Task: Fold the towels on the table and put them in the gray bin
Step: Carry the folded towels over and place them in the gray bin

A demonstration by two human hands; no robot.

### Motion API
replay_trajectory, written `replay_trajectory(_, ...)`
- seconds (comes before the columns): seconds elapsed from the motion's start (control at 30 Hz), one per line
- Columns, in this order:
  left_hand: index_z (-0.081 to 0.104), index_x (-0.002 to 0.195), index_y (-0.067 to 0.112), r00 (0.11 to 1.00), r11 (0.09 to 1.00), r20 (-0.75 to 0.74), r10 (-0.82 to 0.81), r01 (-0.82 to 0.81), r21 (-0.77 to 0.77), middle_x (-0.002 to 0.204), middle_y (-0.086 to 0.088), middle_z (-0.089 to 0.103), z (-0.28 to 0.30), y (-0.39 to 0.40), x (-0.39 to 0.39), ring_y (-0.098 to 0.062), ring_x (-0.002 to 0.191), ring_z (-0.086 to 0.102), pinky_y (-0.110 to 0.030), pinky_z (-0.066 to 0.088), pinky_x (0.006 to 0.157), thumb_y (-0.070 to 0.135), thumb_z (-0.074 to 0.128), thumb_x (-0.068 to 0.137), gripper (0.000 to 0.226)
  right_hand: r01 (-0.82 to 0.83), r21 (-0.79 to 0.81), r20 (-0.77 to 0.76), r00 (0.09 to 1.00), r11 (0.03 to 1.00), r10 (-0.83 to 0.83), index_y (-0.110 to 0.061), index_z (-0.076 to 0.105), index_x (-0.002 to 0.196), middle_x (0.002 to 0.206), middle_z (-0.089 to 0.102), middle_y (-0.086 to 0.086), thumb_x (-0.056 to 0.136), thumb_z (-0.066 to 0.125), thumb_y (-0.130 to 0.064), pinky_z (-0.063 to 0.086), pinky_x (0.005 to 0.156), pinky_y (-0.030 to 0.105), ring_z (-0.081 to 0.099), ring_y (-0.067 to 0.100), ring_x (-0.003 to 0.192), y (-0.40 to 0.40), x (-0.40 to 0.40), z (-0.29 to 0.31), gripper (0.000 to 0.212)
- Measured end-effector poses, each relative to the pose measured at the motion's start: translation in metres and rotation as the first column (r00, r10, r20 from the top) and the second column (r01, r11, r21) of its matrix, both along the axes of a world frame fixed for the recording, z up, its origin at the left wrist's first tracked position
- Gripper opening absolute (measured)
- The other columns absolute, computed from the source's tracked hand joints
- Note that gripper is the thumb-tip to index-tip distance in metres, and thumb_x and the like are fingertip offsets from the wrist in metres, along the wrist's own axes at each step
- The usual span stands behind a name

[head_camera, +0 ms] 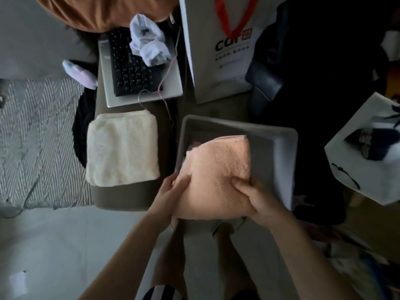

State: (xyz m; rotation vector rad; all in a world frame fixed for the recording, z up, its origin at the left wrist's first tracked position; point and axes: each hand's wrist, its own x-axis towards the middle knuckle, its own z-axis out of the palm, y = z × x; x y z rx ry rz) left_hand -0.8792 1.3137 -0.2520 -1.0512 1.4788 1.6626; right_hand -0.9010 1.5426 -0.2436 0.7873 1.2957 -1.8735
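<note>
A folded peach towel hangs over the near part of the gray bin. My left hand grips its near left corner, thumb on top. My right hand grips its near right edge, thumb pressed into the cloth. Something pinkish lies in the bin under the towel, mostly hidden. A folded cream towel lies flat on the brown table, left of the bin.
A laptop with white crumpled cloth on it sits behind the cream towel. A white paper bag stands behind the bin, another white bag to its right. A striped gray fabric lies left.
</note>
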Motion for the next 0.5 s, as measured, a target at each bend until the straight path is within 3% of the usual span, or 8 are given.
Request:
replay_trajectory(0.07, 0.067, 0.127, 0.017, 0.992, 0.962, 0.123, 0.037, -0.069, 0.265, 0.119, -0.012, 0.073, -0.009, 0.032, 0.005, -0.028, 0.107, 0.070, -0.042, 0.056, 0.086, 0.052, 0.069, 0.080, 0.059, 0.017, 0.019, -0.007, 1.000, 1.000, -0.017, -0.013, 0.062, 0.123, 0.115, 0.073, 0.007, 0.080, 0.070, -0.024, 0.057, 0.072, 0.027, 0.071, 0.022, 0.104, 0.040, 0.005, 0.002, 0.045)
replay_trajectory(0.13, 0.076, 0.114, 0.012, 0.980, 0.945, 0.191, 0.061, -0.119, 0.305, 0.120, -0.019, 0.072, -0.016, 0.056, 0.005, -0.034, 0.108, 0.069, -0.047, 0.055, 0.091, 0.042, 0.073, 0.080, 0.046, 0.019, 0.069, -0.019, 1.000, 0.997, -0.017, -0.014, 0.064, 0.122, 0.115, 0.074, 0.007, 0.084, 0.069, -0.019, 0.057, 0.073, 0.027, 0.071, 0.022, 0.104, 0.075, 0.008, 0.003, 0.038)
replay_trajectory(0.27, 0.073, 0.115, 0.012, 0.996, 0.979, 0.032, 0.085, -0.090, 0.183, 0.123, -0.025, 0.067, -0.037, 0.097, -0.003, -0.032, 0.097, 0.072, -0.043, 0.059, 0.081, 0.018, 0.074, 0.080, 0.035, -0.128, 0.362, 0.008, 0.991, 0.923, 0.134, -0.019, 0.064, 0.121, 0.106, 0.075, -0.001, 0.091, 0.066, -0.023, 0.058, 0.082, 0.033, 0.071, 0.017, 0.101, 0.128, 0.019, -0.014, 0.030)
replay_trajectory(0.37, 0.068, 0.125, 0.025, 0.987, 0.997, -0.144, -0.074, 0.069, -0.034, 0.115, -0.012, 0.072, -0.047, 0.120, -0.011, -0.027, 0.101, 0.070, -0.041, 0.057, 0.088, 0.019, 0.074, 0.073, 0.053, -0.208, 0.574, 0.151, 0.977, 0.792, 0.148, -0.017, 0.058, 0.123, 0.110, 0.068, 0.003, 0.089, 0.063, -0.027, 0.054, 0.092, 0.045, 0.064, 0.024, 0.103, 0.135, 0.025, -0.041, 0.036)
replay_trajectory(0.43, 0.067, 0.122, 0.038, 0.964, 0.978, -0.203, -0.173, 0.144, -0.148, 0.107, 0.003, 0.072, -0.059, 0.130, -0.016, -0.020, 0.100, 0.069, -0.033, 0.056, 0.081, 0.025, 0.069, 0.073, 0.051, -0.154, 0.637, 0.134, 0.987, 0.756, 0.088, -0.013, 0.051, 0.130, 0.116, 0.062, 0.005, 0.090, 0.059, -0.023, 0.050, 0.088, 0.038, 0.059, 0.024, 0.105, 0.128, 0.026, -0.057, 0.043)
replay_trajectory(0.5, 0.065, 0.124, 0.038, 0.954, 0.966, -0.221, -0.204, 0.159, -0.204, 0.108, 0.005, 0.071, -0.080, 0.135, -0.019, -0.018, 0.101, 0.068, -0.030, 0.055, 0.078, 0.022, 0.064, 0.078, 0.049, -0.098, 0.710, 0.067, 0.995, 0.697, 0.073, -0.009, 0.042, 0.138, 0.125, 0.056, 0.008, 0.091, 0.058, -0.019, 0.040, 0.084, 0.027, 0.055, 0.024, 0.111, 0.117, 0.027, -0.072, 0.050)
